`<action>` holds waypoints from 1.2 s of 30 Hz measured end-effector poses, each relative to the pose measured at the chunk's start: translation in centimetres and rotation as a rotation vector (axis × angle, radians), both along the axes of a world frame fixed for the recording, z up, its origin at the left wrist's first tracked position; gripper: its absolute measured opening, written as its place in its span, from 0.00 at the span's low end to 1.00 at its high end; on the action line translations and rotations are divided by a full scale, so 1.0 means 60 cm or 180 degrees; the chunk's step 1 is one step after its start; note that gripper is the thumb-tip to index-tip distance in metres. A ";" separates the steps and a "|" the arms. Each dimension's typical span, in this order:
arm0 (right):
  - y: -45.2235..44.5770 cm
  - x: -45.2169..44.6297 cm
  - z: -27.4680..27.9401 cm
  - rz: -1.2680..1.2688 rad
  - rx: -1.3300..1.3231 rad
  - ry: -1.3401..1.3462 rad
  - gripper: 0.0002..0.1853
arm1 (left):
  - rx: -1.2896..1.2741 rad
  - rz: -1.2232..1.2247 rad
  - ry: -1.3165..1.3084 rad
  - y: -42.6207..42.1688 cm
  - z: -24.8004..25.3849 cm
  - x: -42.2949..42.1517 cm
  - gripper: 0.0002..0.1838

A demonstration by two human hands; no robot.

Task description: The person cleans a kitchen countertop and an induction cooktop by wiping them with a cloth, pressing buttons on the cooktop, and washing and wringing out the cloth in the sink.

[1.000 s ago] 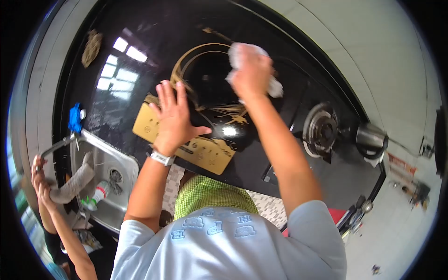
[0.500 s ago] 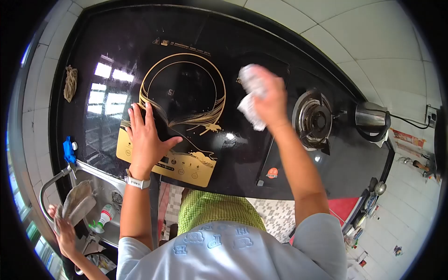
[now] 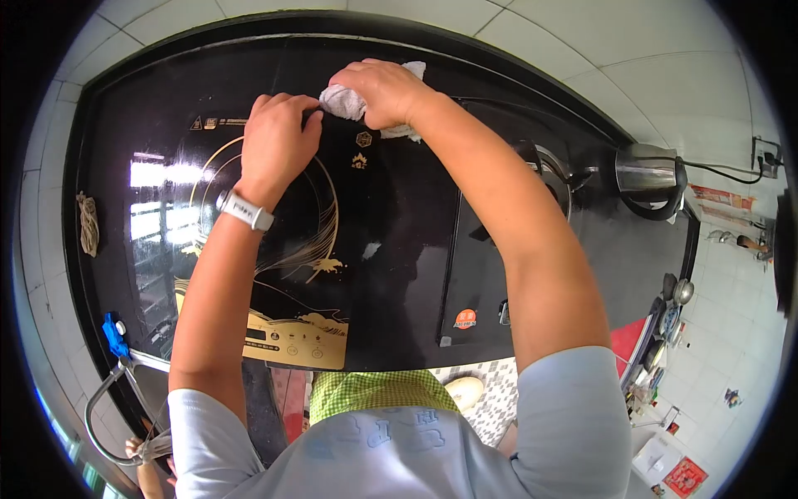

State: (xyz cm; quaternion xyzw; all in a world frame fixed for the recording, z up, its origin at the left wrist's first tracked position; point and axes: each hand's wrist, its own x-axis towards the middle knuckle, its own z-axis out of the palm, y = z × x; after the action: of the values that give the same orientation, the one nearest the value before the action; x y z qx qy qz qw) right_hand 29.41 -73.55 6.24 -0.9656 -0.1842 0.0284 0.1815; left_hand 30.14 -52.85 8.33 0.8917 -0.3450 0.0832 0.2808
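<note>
From where I stand, the right hand (image 3: pixel 378 93) is closed over a crumpled white cloth (image 3: pixel 342 103), bunching it against the far side of the desk (image 3: pixel 395 308), to the far right of the induction cooker (image 3: pixel 303 224). The left hand (image 3: pixel 281 143) is bent at the fingers over the cooker's far part, thumb apart, its tips just beside the cloth; whether it grips the cooker's edge or only rests there, I can't tell.

The hands sit so close that a sideways push of the cloth could knock the left fingers. If the left hand does bear on the cooker, a hard lean might make that slick slab slide. A loose fold could also slip from the right palm, being bunched rather than folded flat. And the right forearm passes close to the gas burner (image 3: pixel 561 176) — a careless elbow might catch its metal ring.

The cloth looks soft and nubbly, all creases and ragged corners. Everything under it is the opposite: glossy black, mirror-smooth, throwing back the window light on the left. Thin gold rings curve across the cooker's dark top, above a flat golden control panel (image 3: pixel 299 343). Far to the right stands an electric kettle (image 3: pixel 644 176) — rounded, shiny metal with a black handle.
</note>
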 end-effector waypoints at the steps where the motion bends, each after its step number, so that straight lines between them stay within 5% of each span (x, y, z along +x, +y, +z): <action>1: -0.002 -0.001 -0.002 -0.0073 -0.0027 -0.0039 0.30 | 0.0103 0.0013 0.0014 -0.013 -0.006 0.004 0.09; 3: -0.007 -0.007 -0.003 -0.0148 -0.0036 -0.0356 0.20 | 0.0433 0.0104 0.0189 -0.036 -0.011 0.005 0.10; 6: -0.009 -0.012 -0.001 -0.0124 -0.0308 -0.0382 0.21 | 0.1013 0.0296 0.0357 -0.061 -0.004 0.012 0.11; 9: -0.013 -0.007 0.006 0.0077 -0.0601 -0.0564 0.22 | 0.1205 0.0107 0.1447 -0.060 0.008 0.031 0.11; 16: -0.022 0.003 0.029 0.0314 -0.0995 -0.0780 0.23 | 0.1198 0.0304 0.1646 -0.073 -0.005 0.040 0.13; 36: -0.428 -0.232 0.160 -0.1751 -0.1044 -0.0404 0.27 | 0.1174 0.0301 0.1874 -0.075 -0.018 0.043 0.17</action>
State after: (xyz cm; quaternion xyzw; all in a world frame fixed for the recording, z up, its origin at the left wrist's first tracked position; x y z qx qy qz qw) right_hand 15.48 -99.25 15.86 -0.9954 0.0796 -0.0527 0.0126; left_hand 32.71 -57.36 7.23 0.9282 -0.2167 -0.2284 0.1983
